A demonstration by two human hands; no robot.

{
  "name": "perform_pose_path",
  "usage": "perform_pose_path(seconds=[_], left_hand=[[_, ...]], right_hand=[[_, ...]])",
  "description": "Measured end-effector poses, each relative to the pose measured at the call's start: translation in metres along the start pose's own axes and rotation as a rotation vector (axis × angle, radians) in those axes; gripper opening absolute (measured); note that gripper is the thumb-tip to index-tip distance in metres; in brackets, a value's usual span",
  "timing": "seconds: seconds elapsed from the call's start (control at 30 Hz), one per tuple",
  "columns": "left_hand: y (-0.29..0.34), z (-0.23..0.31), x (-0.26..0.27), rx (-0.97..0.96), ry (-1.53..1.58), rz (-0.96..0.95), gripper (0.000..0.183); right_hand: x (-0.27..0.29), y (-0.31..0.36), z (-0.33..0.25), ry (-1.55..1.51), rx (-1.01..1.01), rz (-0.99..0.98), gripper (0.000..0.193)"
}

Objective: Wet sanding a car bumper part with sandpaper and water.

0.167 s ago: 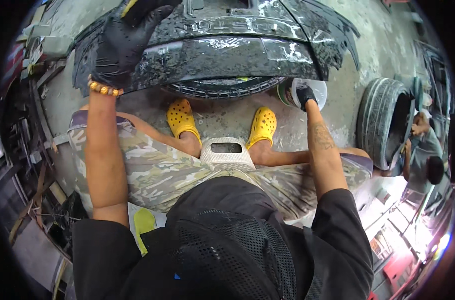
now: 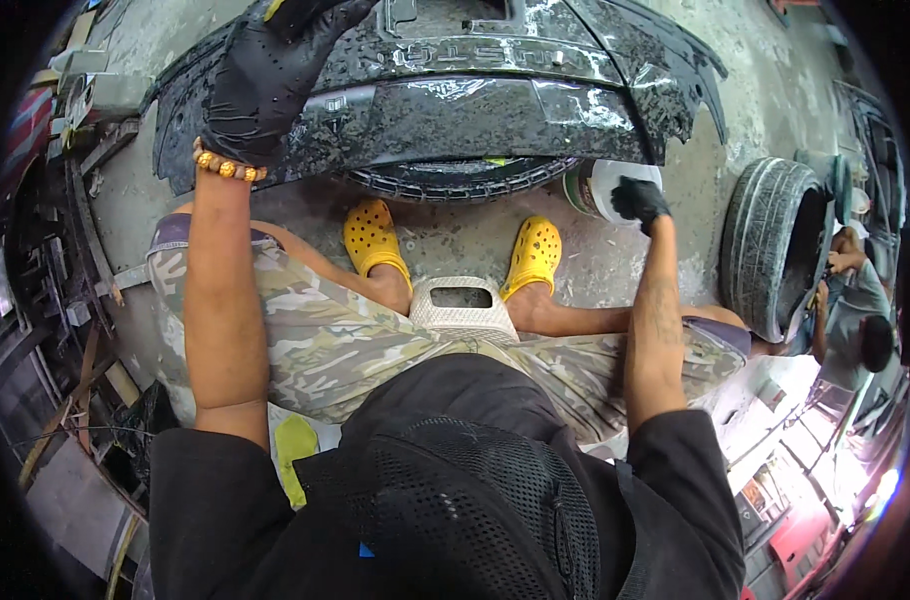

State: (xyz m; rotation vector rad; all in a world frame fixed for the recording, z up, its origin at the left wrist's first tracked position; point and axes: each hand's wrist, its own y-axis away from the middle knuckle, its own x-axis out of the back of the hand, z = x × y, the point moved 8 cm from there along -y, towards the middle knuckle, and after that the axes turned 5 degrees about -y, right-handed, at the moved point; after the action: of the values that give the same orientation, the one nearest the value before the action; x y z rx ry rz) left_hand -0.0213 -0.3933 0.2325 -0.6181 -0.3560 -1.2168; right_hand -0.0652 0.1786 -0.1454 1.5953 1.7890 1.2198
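A wet black car body panel (image 2: 455,120), blotched with dark residue and with raised lettering, lies in front of me on top of a tire (image 2: 465,185). My left hand (image 2: 265,90), in a black glove, is over the panel's left part. Its fingers curl at the upper edge around something dark with a yellow edge, too cut off to make out. A bucket (image 2: 607,180), pale inside and dark green outside, stands by the panel's near right corner. Over its opening is my black-gloved right hand (image 2: 643,200), fingers drawn together; what they hold is hidden.
A worn tire (image 2: 775,250) stands upright at the right, with another person (image 2: 855,290) beyond it. Scrap parts (image 2: 75,330) crowd the left side. I sit with knees spread, a pale woven-textured plastic stool (image 2: 462,310) between my yellow clogs (image 2: 532,255).
My right hand has risen from deeper in the bucket and shifted right. The left hand stays over the panel's left part. The whole view has shifted slightly.
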Motion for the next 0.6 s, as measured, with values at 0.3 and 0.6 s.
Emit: perform_pose_path(seconds=[0.3, 0.6], left_hand=[[-0.001, 0.009, 0.002, -0.139, 0.278, 0.002, 0.051], [0.007, 0.001, 0.029, -0.169, 0.2, 0.109, 0.041]], right_hand=[[-0.168, 0.191, -0.162, 0.212, 1.116, 0.095, 0.048], [-0.467, 0.234, -0.141, 0.836, 1.552, -0.252, 0.079]])
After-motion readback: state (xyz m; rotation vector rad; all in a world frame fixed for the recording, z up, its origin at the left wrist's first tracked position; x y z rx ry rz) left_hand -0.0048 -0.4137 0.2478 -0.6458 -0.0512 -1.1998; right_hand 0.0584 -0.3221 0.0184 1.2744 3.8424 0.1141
